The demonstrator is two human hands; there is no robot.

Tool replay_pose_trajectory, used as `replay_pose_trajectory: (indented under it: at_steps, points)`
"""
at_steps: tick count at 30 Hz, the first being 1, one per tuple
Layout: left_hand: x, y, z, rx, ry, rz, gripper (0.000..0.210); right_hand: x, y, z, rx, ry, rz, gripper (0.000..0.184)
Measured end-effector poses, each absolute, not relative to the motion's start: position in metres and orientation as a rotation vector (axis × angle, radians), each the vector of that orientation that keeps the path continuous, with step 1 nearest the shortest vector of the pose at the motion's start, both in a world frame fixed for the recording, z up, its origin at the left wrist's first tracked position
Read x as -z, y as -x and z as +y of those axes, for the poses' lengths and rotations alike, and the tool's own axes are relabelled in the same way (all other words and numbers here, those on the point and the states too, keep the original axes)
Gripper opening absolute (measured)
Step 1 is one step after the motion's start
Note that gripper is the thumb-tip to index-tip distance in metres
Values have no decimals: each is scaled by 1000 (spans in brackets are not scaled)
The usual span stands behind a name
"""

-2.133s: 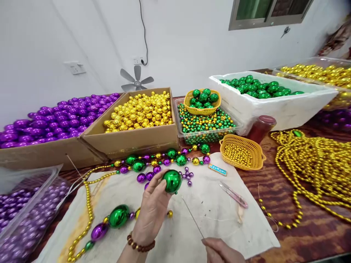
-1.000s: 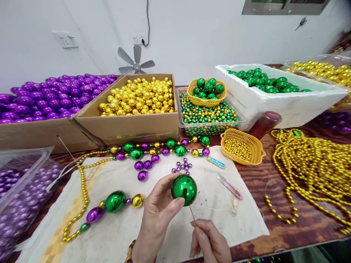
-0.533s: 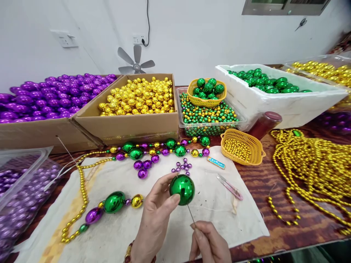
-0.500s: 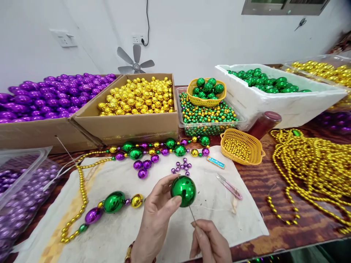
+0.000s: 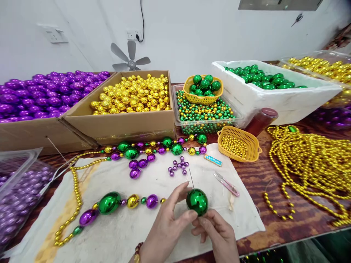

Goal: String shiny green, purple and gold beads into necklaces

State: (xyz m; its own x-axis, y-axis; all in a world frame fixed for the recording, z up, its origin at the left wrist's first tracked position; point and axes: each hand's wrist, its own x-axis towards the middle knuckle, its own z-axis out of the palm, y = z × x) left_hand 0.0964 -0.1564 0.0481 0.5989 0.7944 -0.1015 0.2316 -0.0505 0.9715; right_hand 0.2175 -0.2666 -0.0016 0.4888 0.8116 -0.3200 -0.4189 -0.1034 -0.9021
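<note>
A large shiny green bead (image 5: pixel 197 202) is in my left hand (image 5: pixel 171 223), held between thumb and fingers. A long thin needle (image 5: pixel 191 178) runs through the bead, its upper part sticking out of the top. My right hand (image 5: pixel 215 232) is closed in a pinch right under the bead, on the needle's lower end, which the fingers hide. Left of my hands, a strung row of beads lies on the white cloth (image 5: pixel 109 233), with a purple bead (image 5: pixel 151 201) and a large green oval bead (image 5: pixel 109 203). Small purple beads (image 5: pixel 178 166) are clustered beyond the bead I hold.
Thread snips (image 5: pixel 227 184) and a blue packet (image 5: pixel 213 160) lie on the cloth's right side. A yellow basket (image 5: pixel 253 151), gold bead strings (image 5: pixel 309 164) and a dark red-lidded jar (image 5: pixel 261 122) are at right. Bead-filled cardboard boxes (image 5: pixel 123 128) and a white foam box (image 5: pixel 246 106) line the back.
The needle has passed up through the green bead and now stands out above it. My right hand has moved up against the bead's underside. The view has shifted slightly.
</note>
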Motion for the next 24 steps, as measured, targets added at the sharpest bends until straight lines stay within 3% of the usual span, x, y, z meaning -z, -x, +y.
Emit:
replay_pose_trajectory:
  at_steps: [4,8,14,18,24]
  points:
    - [-48,-90,-111,-504,-2127,1009,28,4,-225,-269,-1067,1289,-373,30]
    - [-38,-94,-71,-300,-2598,1081,24,9,-224,-270,-1058,1291,-407,31]
    - [-26,-104,-64,-161,-2709,1104,20,22,-222,-275,-1090,1300,-411,34]
    - [-35,-103,-65,-423,-2206,1068,12,21,-223,-277,-1084,1320,-438,35]
    - [-61,-98,-81,-599,-956,748,23,6,-224,-280,-1136,1344,-460,36]
